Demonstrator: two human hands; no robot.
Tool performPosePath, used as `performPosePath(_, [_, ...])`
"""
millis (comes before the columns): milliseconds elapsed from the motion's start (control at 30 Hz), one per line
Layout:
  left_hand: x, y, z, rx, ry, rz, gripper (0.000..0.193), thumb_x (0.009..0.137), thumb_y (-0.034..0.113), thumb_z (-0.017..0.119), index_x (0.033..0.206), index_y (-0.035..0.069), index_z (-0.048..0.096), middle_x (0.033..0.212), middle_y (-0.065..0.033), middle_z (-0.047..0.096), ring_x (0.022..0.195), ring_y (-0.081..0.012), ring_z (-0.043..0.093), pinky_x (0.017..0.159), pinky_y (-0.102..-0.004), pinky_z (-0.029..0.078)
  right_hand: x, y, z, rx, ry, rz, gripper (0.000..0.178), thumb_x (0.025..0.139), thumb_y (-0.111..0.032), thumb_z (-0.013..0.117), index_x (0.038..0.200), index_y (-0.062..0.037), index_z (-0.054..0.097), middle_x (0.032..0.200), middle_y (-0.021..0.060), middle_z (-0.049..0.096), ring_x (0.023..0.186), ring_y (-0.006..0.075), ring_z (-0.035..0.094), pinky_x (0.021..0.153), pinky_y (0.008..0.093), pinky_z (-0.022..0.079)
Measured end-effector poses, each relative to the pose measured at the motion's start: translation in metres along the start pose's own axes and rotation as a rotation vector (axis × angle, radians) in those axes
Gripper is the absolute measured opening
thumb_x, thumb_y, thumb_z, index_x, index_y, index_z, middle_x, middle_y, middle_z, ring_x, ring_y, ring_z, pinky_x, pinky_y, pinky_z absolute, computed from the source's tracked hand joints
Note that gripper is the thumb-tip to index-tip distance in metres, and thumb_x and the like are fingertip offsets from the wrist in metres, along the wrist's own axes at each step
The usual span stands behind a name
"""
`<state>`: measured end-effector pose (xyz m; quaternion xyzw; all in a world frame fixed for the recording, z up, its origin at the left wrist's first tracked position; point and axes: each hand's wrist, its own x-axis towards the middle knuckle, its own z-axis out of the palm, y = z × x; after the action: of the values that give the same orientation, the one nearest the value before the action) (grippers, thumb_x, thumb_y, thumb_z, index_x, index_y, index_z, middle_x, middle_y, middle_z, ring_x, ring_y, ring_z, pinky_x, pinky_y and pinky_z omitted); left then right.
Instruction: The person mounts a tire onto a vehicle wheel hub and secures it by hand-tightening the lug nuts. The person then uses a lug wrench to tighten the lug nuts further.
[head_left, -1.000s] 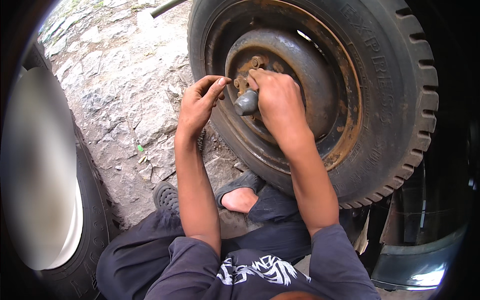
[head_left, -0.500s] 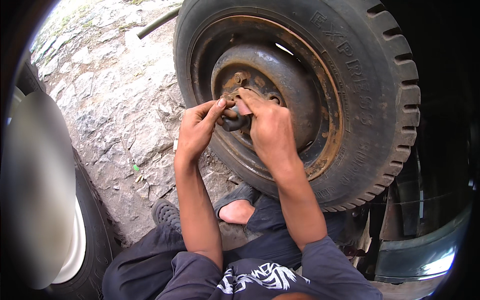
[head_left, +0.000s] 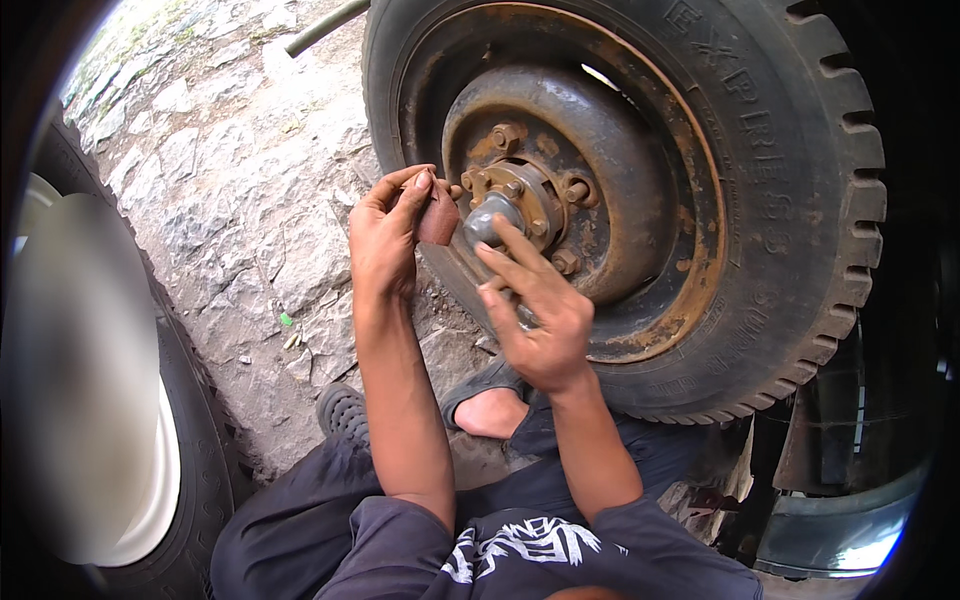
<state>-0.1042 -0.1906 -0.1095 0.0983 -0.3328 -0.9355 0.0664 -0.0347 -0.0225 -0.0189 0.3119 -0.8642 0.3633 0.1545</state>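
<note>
A folded, reddish-brown piece of sandpaper (head_left: 440,217) is pinched between the thumb and fingers of my left hand (head_left: 383,240), just left of the wheel hub (head_left: 545,205). My right hand (head_left: 545,330) is open, its fingers apart. Its fingertips lie over or against a smooth, rounded grey metal end (head_left: 485,218) that sticks out of the hub; whether they touch it I cannot tell. Rusty nuts (head_left: 567,262) and studs ring the hub on the dark, rust-stained wheel rim (head_left: 690,300).
A large black tyre (head_left: 790,230) surrounds the rim. At left stands another wheel with a white rim (head_left: 165,470). Rough stone paving (head_left: 240,200) lies between them, with a metal bar (head_left: 328,27) at the top. A dark glossy panel (head_left: 840,530) is at lower right.
My right hand has drawn back from the hub toward me and its fingers have spread. My left hand has moved slightly away with the sandpaper, leaving the hub and grey metal end more visible.
</note>
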Motion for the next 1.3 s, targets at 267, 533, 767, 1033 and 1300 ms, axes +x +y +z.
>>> performPosePath(267, [0.012,-0.053,-0.020,0.216,0.002,-0.003,0.027,0.099,0.008,0.081,0.122,-0.005,0.076,0.102,-0.0095,0.077,0.089,-0.0134,0.075,0.074,-0.0272,0.064,-0.027,-0.006,-0.037,0.128,0.155,0.143,0.022,0.097,0.003,0.071,0.118,0.0052,0.077,0.136,0.0302,0.071,0.103,0.0281,0.080,0.081,0.0340,0.066])
performPosePath(533, [0.020,-0.070,0.012,0.118,0.000,0.215,0.026,0.094,0.003,0.085,0.117,-0.003,0.074,0.105,-0.0111,0.080,0.098,-0.0144,0.075,0.092,-0.0279,0.061,-0.040,0.006,-0.043,0.156,0.160,0.110,0.025,0.102,0.006,0.062,0.126,0.0094,0.069,0.139,0.0326,0.067,0.089,0.0186,0.076,0.077,0.0287,0.063])
performPosePath(767, [0.022,-0.068,0.007,0.163,-0.002,0.150,0.019,0.093,0.006,0.087,0.107,-0.003,0.078,0.100,-0.0076,0.080,0.090,-0.0109,0.074,0.082,-0.0254,0.060,-0.035,0.001,-0.027,0.263,0.213,0.167,0.023,0.099,0.006,0.066,0.119,0.0060,0.076,0.131,0.0302,0.072,0.086,0.0198,0.077,0.078,0.0309,0.064])
performPosePath(1033, [0.032,-0.074,0.000,0.013,-0.049,0.026,0.023,0.094,0.006,0.086,0.113,-0.003,0.076,0.105,-0.0103,0.080,0.093,-0.0143,0.076,0.088,-0.0281,0.063,-0.039,0.015,-0.032,0.255,0.162,0.074,0.027,0.103,0.006,0.061,0.129,0.0077,0.068,0.140,0.0325,0.066,0.088,0.0182,0.075,0.071,0.0254,0.059])
performPosePath(1300, [0.037,-0.077,0.003,-0.134,-0.050,0.010,0.026,0.091,0.003,0.087,0.113,-0.005,0.076,0.103,-0.0114,0.080,0.091,-0.0149,0.077,0.084,-0.0271,0.064,-0.035,0.016,-0.027,0.327,0.180,0.092,0.026,0.101,0.007,0.062,0.126,0.0075,0.070,0.135,0.0330,0.068,0.086,0.0189,0.076,0.073,0.0274,0.060])
